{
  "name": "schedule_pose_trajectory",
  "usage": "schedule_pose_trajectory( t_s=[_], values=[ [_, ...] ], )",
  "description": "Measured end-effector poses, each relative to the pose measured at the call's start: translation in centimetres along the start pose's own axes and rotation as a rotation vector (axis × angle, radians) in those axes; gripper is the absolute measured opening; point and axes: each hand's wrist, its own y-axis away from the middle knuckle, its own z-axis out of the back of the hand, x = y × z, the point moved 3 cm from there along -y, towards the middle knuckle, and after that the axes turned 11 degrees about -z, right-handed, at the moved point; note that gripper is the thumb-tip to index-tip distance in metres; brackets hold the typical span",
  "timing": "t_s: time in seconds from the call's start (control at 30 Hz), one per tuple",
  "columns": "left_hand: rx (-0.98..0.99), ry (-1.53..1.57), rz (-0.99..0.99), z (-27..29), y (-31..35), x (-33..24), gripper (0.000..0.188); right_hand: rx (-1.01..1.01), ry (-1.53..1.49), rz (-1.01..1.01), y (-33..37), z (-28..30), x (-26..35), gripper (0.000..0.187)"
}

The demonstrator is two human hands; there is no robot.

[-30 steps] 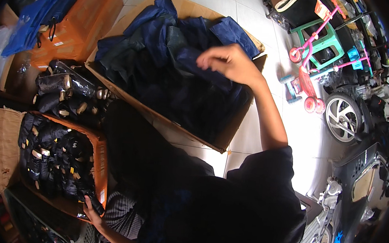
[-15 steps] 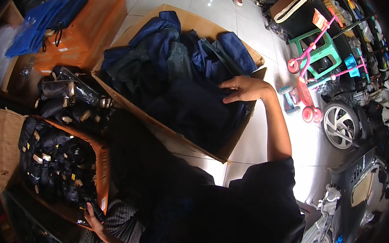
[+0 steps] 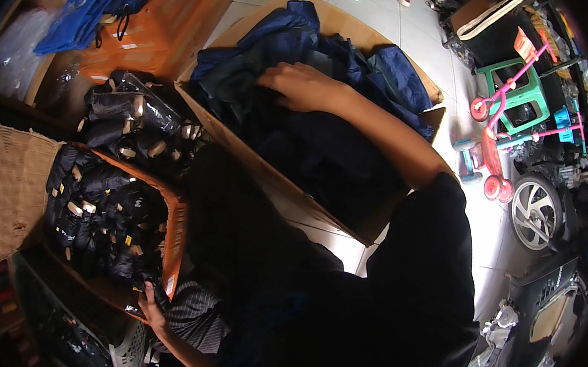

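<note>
My right hand [image 3: 302,86] reaches over a large open cardboard box [image 3: 277,171] full of dark blue and dark green cloth [image 3: 339,142]. Its fingers point left, with a gap between them and the thumb, and they rest on the cloth; the fingertips are partly lost against it. At the lower left, my left hand [image 3: 153,309] is curled around a black rolled bundle [image 3: 158,293] at the near corner of a second, orange-edged box [image 3: 176,236]. Many similar black bundles [image 3: 109,216] with pale tags lie packed inside that box.
More black bundles in clear plastic [image 3: 139,117] lie between the boxes. Blue bags [image 3: 89,12] rest by a large orange-wrapped carton [image 3: 171,26]. On the right stand a green stool [image 3: 525,99], a pink scooter [image 3: 490,145] and a motorbike with a spoked wheel [image 3: 535,210].
My right hand has moved left across the cloth, its forearm now stretched over the box. Blue cloth at the box's right side lies differently. My left hand stays by the black bundle; the view has shifted.
</note>
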Motion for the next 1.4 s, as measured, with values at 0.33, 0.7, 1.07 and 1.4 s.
schedule_pose_trajectory(
  t_s=[0.33, 0.7, 1.07, 1.4],
  values=[
    [-0.211, -0.741, -0.263, 0.7, -2.6, -1.8, 0.061, -0.496, -0.195, -0.066, 2.8, 6.1, -3.9, 0.016],
    [-0.051, -0.781, -0.227, 0.1, -6.5, -0.5, 0.069, -0.48, -1.282, -0.389, 2.9, 7.2, 0.1, 0.011],
    [-0.301, 0.4, -0.07, 0.5, -2.4, 0.0, 0.059, -0.063, -1.033, -0.097, -2.7, 7.0, 15.2, 0.01],
    [0.14, 1.04, -0.182, -7.2, 2.8, -3.6, 0.061, 0.563, -0.792, 0.442, -0.8, -5.2, 28.9, 0.021]
  ],
)
